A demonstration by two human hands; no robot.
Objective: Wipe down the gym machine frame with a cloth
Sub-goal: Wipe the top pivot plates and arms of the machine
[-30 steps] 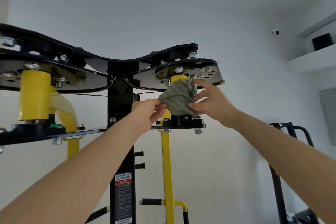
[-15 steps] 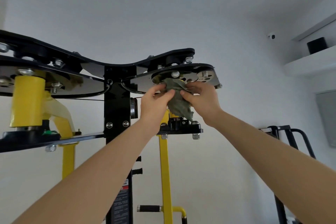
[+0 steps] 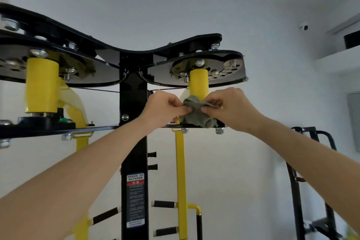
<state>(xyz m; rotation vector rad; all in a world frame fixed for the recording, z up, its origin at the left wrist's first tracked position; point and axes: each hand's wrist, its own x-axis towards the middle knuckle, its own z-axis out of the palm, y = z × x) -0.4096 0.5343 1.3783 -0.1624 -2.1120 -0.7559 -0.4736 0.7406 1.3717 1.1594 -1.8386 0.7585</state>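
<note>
Holding the grey-green cloth (image 3: 196,118) between them, both hands are raised to the top of the gym machine frame (image 3: 58,31). The left hand (image 3: 165,108) pinches the left edge of the cloth with curled fingers and thumb, and the right hand (image 3: 231,109) pinches the right edge in the same way. The cloth is bunched. It lies against the bottom of the right yellow cylinder (image 3: 199,84), and its lower part rests on the black lower plate (image 3: 221,124).

The hands and the cloth hide the foot of this cylinder. Directly above it sits a round metal disc (image 3: 228,69) with holes and bolts, under the black upper plate (image 3: 159,78). The black middle post (image 3: 134,148) stands just beside the left hand, and a thin cable (image 3: 97,90) runs from it toward the left yellow cylinder (image 3: 41,85). A warning label (image 3: 135,198) is on the post lower down. Below the plate hangs a yellow vertical bar (image 3: 180,171) with black-gripped pegs (image 3: 163,204). Well apart on the right there is a black rack (image 3: 296,191), a white shelf (image 3: 339,58) and a small wall camera (image 3: 303,27).
</note>
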